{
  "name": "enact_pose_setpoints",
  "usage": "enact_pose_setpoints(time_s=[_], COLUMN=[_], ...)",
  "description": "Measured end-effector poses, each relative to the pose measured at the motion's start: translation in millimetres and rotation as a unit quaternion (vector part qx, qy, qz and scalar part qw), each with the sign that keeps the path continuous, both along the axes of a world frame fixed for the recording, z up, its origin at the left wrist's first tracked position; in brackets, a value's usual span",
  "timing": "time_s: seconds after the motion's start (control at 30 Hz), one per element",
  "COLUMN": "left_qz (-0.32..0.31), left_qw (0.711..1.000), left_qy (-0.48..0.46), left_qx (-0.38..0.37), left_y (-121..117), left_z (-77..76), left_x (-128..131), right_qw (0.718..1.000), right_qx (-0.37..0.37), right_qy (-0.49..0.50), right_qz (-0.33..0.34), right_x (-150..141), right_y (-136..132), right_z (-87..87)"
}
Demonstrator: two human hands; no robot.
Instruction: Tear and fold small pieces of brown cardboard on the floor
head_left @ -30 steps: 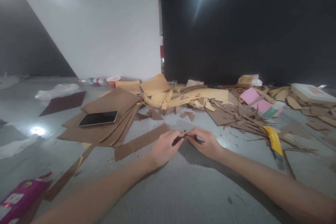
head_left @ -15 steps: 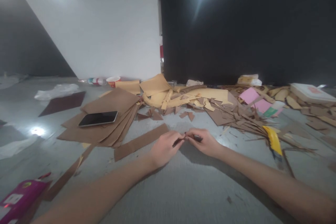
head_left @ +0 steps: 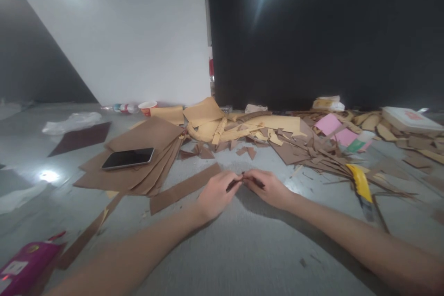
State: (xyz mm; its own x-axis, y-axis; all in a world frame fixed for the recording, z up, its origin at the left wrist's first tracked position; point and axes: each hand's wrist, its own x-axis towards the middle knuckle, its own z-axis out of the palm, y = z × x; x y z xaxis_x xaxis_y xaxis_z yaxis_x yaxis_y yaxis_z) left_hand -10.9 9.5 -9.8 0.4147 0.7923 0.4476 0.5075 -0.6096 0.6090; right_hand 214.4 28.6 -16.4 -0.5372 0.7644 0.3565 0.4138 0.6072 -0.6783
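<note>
My left hand (head_left: pixel 219 195) and my right hand (head_left: pixel 266 188) meet fingertip to fingertip just above the grey table (head_left: pixel 222 259). Both are closed in a pinch on a small dark brown piece (head_left: pixel 243 175), mostly covered by the fingers; it looks like a scrap of the brown sheet. Beside my left hand lies a flat brown strip (head_left: pixel 183 189). Beyond both hands are small torn brown scraps (head_left: pixel 247 151).
A phone (head_left: pixel 128 158) rests on stacked brown sheets (head_left: pixel 100 178) at the left. A yellow utility knife (head_left: pixel 361 185) lies right, near a heap of offcuts (head_left: pixel 294 148). Front left is a magenta device (head_left: pixel 29 261). White and black boards stand behind.
Both hands keep their pinch with almost no movement, and the small piece stays between them. The whole view has shifted very slightly.
</note>
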Motion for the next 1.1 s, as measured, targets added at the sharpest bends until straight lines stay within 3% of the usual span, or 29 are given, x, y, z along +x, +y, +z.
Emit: enact_pose_setpoints(time_s=[0.33,0.47,0.6,0.73,0.93,1.1], left_qz=[0.018,0.046,0.056,0.047,0.04,0.038], left_qw=[0.996,0.994,0.993,0.994,0.98,0.98], left_qy=[-0.004,0.004,-0.049,-0.072,-0.127,-0.128], left_qx=[-0.089,-0.098,-0.089,-0.07,-0.145,-0.149], left_y=[-3,-1,2,6,10,10], left_z=[7.6,5.3,7.6,9.9,5.0,7.7], left_x=[3,3,2,1,-1,-2], right_qw=[0.999,0.999,0.997,0.998,0.999,0.999], right_qx=[-0.004,0.004,0.024,0.029,0.034,0.015], right_qy=[0.008,0.013,0.031,0.013,0.017,0.024], right_qz=[-0.033,-0.045,-0.061,-0.053,-0.033,-0.025], right_x=[-1,-1,0,0,-2,-1], right_y=[-2,-3,-4,-5,-8,-8], right_z=[0.3,2.3,5.5,7.4,11.1,12.3])
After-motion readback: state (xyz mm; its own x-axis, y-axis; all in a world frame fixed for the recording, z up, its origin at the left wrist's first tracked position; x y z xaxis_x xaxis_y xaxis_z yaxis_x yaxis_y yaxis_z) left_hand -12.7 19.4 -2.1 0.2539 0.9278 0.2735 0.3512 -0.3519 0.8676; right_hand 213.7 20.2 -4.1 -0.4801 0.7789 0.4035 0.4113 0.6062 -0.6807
